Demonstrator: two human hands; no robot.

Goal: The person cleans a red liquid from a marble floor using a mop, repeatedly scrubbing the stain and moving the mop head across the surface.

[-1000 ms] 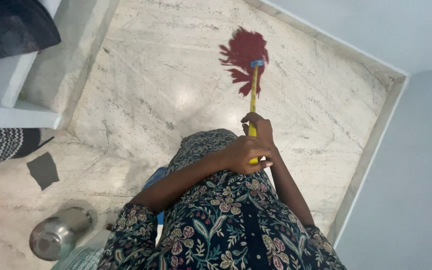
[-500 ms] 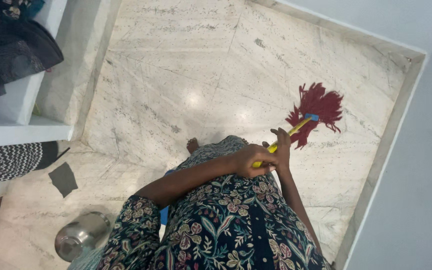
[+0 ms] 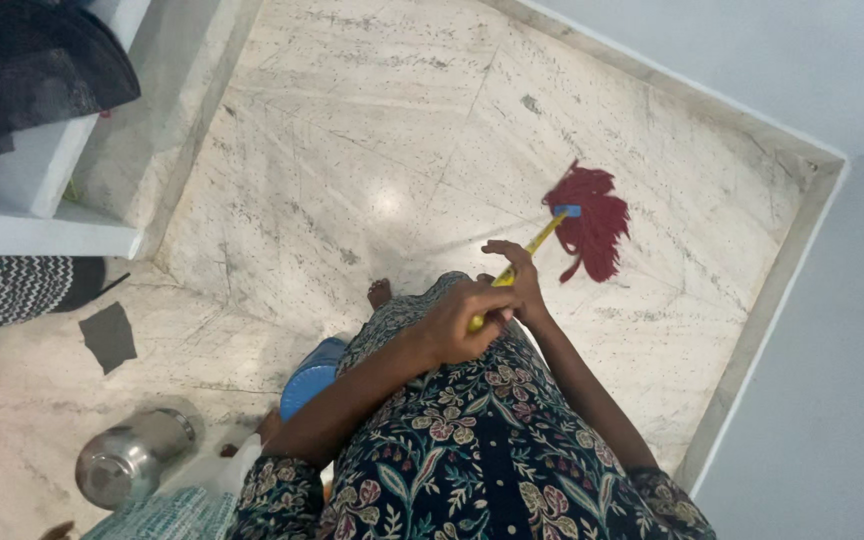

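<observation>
Head view, from left to right. A white shelf unit (image 3: 32, 215) stood at far left with dark cloth on it; below, a steel pot (image 3: 130, 460) lay on the marble floor (image 3: 352, 130), a dark scrap of paper (image 3: 109, 335) near it. A blue round object (image 3: 310, 375) showed just beside the person's patterned dress.

The left hand (image 3: 460, 322) was closed around the near end of the mop handle (image 3: 517, 265), fingers wrapped tight. The right hand (image 3: 520, 280) gripped the same handle just ahead of it, touching the left, fingers curled over the shaft.

The mop (image 3: 587, 230) looked light: a thin, stiff yellow stick, probably smooth plastic or coated metal and a little slippery under a bare palm. Its head was soft, limp dark-red strands, likely to drag and flop rather than push. Best hold judged to be on the shaft, hands staggered, not on the strands.

A blue collar joined stick to strands. The head rested on the floor toward the right corner, near the pale skirting (image 3: 752, 330) and wall (image 3: 832, 400).
</observation>
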